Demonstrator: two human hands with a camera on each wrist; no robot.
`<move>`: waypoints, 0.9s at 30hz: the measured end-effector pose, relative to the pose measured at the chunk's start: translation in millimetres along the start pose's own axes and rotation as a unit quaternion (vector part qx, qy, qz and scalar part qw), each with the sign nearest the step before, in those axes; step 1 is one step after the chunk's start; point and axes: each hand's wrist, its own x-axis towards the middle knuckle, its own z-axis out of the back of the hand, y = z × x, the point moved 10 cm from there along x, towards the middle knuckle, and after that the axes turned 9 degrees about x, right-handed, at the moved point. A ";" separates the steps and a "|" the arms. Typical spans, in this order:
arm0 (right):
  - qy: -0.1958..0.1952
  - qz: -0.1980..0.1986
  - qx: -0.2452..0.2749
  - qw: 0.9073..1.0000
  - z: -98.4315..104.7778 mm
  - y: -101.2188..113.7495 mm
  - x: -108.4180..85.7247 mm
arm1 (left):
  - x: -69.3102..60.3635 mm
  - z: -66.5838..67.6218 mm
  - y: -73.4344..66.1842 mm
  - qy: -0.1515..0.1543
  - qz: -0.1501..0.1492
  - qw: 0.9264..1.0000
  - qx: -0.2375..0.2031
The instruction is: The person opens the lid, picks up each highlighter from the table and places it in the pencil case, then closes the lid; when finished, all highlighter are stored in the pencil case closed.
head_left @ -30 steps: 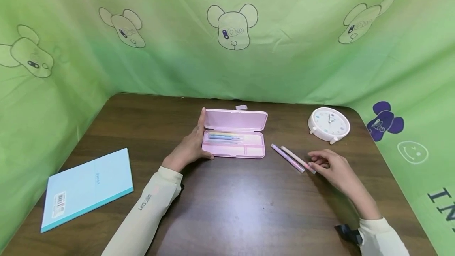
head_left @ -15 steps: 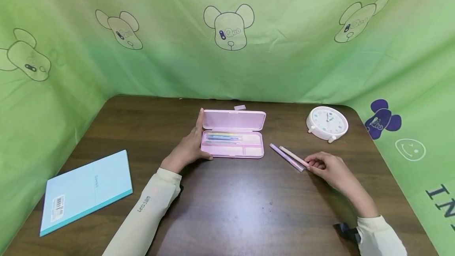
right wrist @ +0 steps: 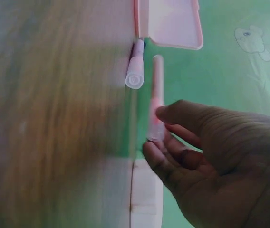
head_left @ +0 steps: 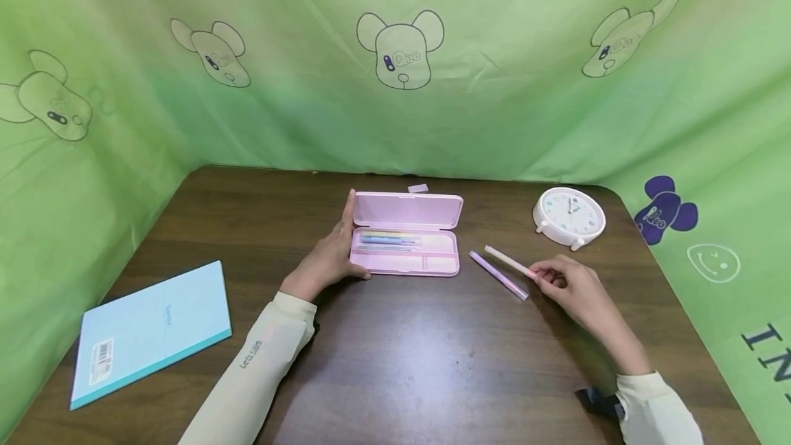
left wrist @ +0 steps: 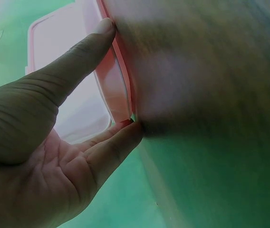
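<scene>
A pink pencil case [head_left: 442,263] lies with its lid up in the middle of the table, several pens [head_left: 389,240] in its long compartment. My left hand [head_left: 325,261] holds its left end, thumb at the front corner and fingers along the lid side; the left wrist view shows the thumb [left wrist: 78,59] against the pink case wall. My right hand [head_left: 571,286] pinches a pale pink pen [head_left: 509,261] near its lower right end. In the right wrist view the pen [right wrist: 158,88] is between thumb and fingers, tilted. A purple pen [head_left: 498,275] lies beside it on the table.
A white round clock [head_left: 570,215] stands at the back right. Behind the case lies a small pink eraser-like block [head_left: 418,188]. A light blue notebook [head_left: 154,328] is at the left. Green cloth [head_left: 494,122] hangs behind the table [head_left: 402,362].
My right hand has closed on the pale pink pen and shifted it up and away from the purple pen. My left hand stays at the case.
</scene>
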 end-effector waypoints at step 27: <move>0.097 0.085 0.104 0.986 -120.8 102.2 105.2 | 6.8 -7.9 9.1 -0.001 0.010 1.000 0.003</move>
